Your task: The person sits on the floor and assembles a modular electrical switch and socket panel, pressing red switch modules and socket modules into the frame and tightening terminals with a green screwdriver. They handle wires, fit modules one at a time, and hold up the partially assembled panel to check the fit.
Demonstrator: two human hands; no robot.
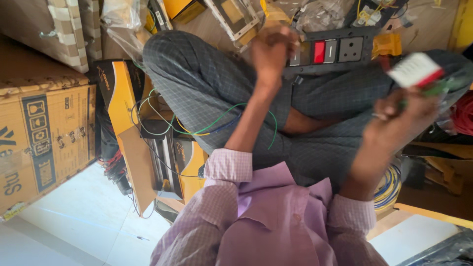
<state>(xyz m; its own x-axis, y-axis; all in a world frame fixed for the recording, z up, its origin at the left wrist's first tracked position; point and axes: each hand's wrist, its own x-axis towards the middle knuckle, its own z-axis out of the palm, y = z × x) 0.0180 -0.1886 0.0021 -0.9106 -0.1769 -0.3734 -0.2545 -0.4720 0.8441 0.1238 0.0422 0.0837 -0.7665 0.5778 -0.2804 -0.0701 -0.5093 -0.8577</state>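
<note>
Head view looks down on my lap, where I sit cross-legged in grey checked trousers. At far left a cardboard box (44, 143) stands on the pale floor (88, 216), and just right of it lie black-and-orange cartons (148, 148), one open. Green and yellow wires (197, 125) loop from those cartons across my left knee. Moving right, my left hand (272, 51) is raised near the top of the frame; its fingers (288, 42) are curled into a loose fist at the left end of a dark switch plate (330, 54), though I cannot tell whether they actually pinch it or only touch it. That plate rests across my legs and carries a red rocker, pale switches and a socket. Behind it sit clear bags and a white frame (236, 17). Further right, my right hand (399, 116) is clenched around a green-handled tool (441, 86), blurred, just beside a white and red part (416, 70); whether the part is held or fixed to the tool I cannot tell. Below that hand a coil of yellow and blue wire (389, 182) lies by my right knee.
</note>
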